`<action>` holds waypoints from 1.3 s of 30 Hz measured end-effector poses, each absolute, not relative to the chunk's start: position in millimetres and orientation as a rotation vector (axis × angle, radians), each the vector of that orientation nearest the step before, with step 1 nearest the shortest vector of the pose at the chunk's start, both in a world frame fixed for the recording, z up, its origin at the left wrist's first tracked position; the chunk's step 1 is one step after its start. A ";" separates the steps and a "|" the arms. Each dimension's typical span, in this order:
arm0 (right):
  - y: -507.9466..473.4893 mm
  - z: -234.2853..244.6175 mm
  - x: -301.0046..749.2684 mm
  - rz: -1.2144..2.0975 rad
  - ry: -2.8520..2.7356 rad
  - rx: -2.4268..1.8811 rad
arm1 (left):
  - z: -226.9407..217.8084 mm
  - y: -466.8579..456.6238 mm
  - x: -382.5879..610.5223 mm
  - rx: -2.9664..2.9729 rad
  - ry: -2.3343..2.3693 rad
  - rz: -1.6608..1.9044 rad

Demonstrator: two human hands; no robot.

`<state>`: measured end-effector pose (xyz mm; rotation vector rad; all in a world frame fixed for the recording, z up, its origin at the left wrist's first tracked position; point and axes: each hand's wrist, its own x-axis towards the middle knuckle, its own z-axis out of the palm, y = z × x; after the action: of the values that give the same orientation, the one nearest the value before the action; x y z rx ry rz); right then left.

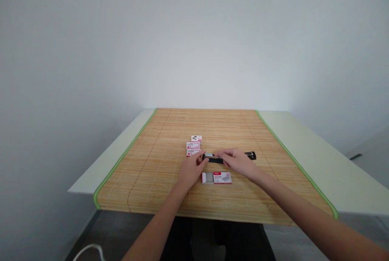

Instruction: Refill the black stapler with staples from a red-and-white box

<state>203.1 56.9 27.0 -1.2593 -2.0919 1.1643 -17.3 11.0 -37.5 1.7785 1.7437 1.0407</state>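
Observation:
A black stapler lies opened out on the bamboo mat, its long body running left to right and its cap end reaching out past my right hand. My left hand is closed on the stapler's left end, thumb on the near side. Over the middle of the stapler, my right hand has its fingertips pinched together at the channel; what they pinch is too small to tell. Just in front of the stapler lies a partly slid-open red and white staple box, its grey inner tray showing at the left.
Beyond my left hand stand small red and white boxes in a column: a near box, a middle box and a far box. The green-edged bamboo mat covers the middle of a white table against a wall.

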 end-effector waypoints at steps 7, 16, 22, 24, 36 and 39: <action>73.1 18.9 193.3 1.197 -2.126 -1.343 | -35.5 7.8 -16.9 1.834 1.725 1.006; 68.5 7.8 184.8 1.446 -1.788 -1.441 | -34.4 7.2 -15.5 1.823 1.737 0.981; 64.3 -4.5 177.2 1.517 -1.534 -1.441 | -34.6 6.9 -15.3 1.818 1.737 0.979; 64.4 -6.9 173.8 1.520 -1.476 -1.445 | -34.8 7.1 -15.3 1.809 1.733 0.980; 60.7 0.2 165.3 1.396 -1.490 -1.455 | -33.6 8.3 -15.0 1.812 1.729 0.983; 62.9 11.8 172.0 1.340 -1.534 -1.448 | -34.7 9.9 -14.4 1.805 1.696 1.014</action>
<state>172.0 62.9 11.8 -1.4483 -1.5335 1.3403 -14.4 9.9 -34.7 1.8051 1.6956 1.0143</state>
